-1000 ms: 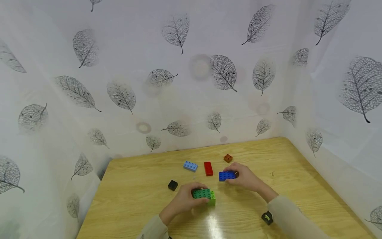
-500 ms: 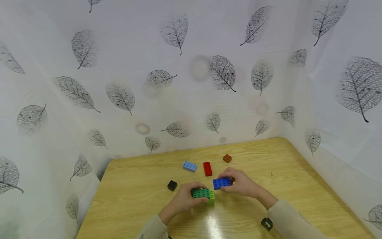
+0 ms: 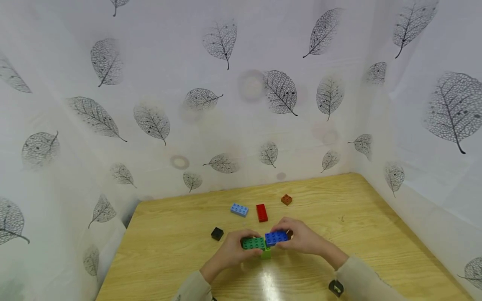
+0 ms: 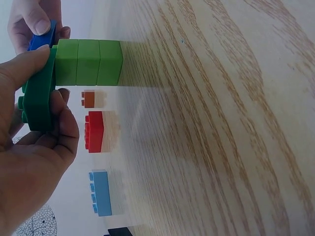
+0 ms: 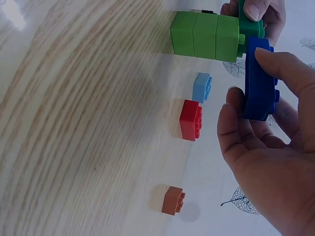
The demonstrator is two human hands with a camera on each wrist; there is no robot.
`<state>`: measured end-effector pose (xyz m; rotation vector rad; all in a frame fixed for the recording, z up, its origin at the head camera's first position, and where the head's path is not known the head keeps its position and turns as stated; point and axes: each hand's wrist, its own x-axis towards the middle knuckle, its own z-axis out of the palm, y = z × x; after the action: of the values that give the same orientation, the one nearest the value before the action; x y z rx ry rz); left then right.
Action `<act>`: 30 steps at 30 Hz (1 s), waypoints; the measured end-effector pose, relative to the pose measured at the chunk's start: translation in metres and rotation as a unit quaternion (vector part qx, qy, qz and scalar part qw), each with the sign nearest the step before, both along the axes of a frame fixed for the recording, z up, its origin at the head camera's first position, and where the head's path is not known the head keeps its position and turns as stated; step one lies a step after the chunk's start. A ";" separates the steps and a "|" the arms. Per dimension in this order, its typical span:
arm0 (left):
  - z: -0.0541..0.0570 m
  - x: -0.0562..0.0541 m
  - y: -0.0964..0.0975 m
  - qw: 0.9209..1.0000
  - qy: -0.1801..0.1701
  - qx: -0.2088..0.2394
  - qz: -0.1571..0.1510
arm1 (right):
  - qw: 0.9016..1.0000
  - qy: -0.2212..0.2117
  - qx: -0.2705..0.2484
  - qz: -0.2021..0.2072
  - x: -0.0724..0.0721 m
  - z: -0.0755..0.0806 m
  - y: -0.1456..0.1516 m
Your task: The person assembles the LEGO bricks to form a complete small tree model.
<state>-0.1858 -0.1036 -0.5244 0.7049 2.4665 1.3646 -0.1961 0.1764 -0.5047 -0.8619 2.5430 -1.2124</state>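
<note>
My left hand (image 3: 234, 251) grips a dark green eight-stud toy brick (image 3: 253, 243) between thumb and fingers. That brick overhangs to the left from the top of a column of three light green bricks (image 4: 88, 62), which stands upright on the table. From the right, my right hand (image 3: 303, 239) pinches a blue eight-stud brick (image 5: 258, 81) by its long sides. In the right wrist view the blue brick's end is right at the dark green brick, over the exposed studs of the column's top. The blue brick (image 4: 43, 39) is partly hidden behind fingers in the left wrist view.
Beyond the hands on the wooden table (image 3: 169, 251) lie a light blue brick (image 3: 239, 210), a red brick (image 3: 262, 213) and a small brown brick (image 3: 286, 200). A black brick (image 3: 217, 233) sits left; a dark marked piece (image 3: 336, 287) lies by the right sleeve. A leaf-print curtain (image 3: 165, 62) surrounds the table.
My right hand has carried the blue brick left and nearer to me, up to the light green column's top. My left hand keeps its grip on the dark green brick in nearly the same place.
</note>
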 end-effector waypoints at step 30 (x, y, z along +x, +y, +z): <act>0.000 0.000 0.000 1.000 -0.005 0.010 0.002 | 1.000 0.001 -0.027 -0.006 0.007 -0.007 -0.009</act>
<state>-0.1857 -0.1031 -0.5246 0.6955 2.4526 1.3917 -0.1893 0.1676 -0.5115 -0.8611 2.5322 -1.2908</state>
